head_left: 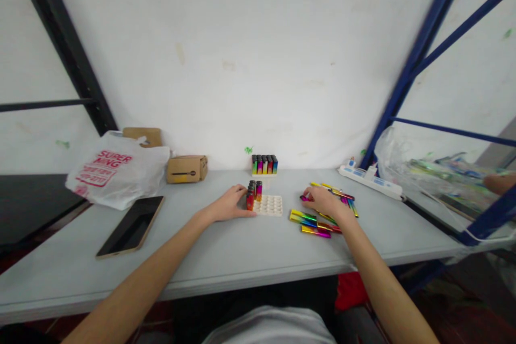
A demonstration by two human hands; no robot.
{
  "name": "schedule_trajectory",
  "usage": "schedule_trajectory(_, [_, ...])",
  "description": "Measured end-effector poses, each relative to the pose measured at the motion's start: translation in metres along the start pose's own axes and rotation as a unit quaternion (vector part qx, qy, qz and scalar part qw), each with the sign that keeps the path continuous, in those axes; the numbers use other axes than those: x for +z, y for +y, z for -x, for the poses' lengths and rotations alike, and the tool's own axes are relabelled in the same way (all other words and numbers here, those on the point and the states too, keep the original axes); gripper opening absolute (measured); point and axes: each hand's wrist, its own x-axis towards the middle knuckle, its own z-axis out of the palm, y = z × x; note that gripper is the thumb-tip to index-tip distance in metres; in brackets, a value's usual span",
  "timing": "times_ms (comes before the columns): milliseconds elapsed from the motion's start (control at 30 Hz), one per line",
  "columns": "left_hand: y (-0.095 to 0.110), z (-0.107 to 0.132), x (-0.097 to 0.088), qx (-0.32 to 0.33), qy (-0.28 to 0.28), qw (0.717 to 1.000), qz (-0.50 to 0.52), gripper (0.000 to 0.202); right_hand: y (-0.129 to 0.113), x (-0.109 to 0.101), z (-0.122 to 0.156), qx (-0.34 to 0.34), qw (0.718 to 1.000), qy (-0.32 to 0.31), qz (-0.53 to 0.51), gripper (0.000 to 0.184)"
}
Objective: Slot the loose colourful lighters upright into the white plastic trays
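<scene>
While the near loose lighters (315, 231) lie flat on the grey table (242, 250), right of the frame's lower centre, their long axes run mostly left to right, dipping slightly rightward. Just beyond: right hand (324, 201), right of centre, fingertips closed on a purple lighter (303, 198). Its visible end points left, toward the tray; the rest is covered by the fingers, so full axis unclear, though it looks close to level. More loose lighters lie past and right of this hand, at mixed angles.

White tray (269, 206), just below frame centre: left of the right hand, bare table between. Right hand has the loose lighters; left hand (228, 205) is nearer the tray. Left thumb and fingers spread apart at its left end, beside a few upright lighters (250, 196); cannot tell if they press. Key contrast: held lighter seemingly level, tray lighters on end, holes showing to their right.

Farthest, mid-frame against the wall: a packed block of upright lighters (264, 164), well apart from both hands.
</scene>
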Motion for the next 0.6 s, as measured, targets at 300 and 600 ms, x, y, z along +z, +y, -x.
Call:
schedule_trajectory(300, [-0.001,0.000,0.000,-0.008,-0.014,1.000,-0.011,0.078,-0.020,0.002,-0.007,-0.058,0.990,0.098,-0.082,0.021])
schedule_trajectory(600, [0.003,0.001,-0.002,-0.009,0.005,1.000,0.009,0.076,-0.057,-0.010,-0.024,-0.143,0.933,0.071,-0.323,0.045])
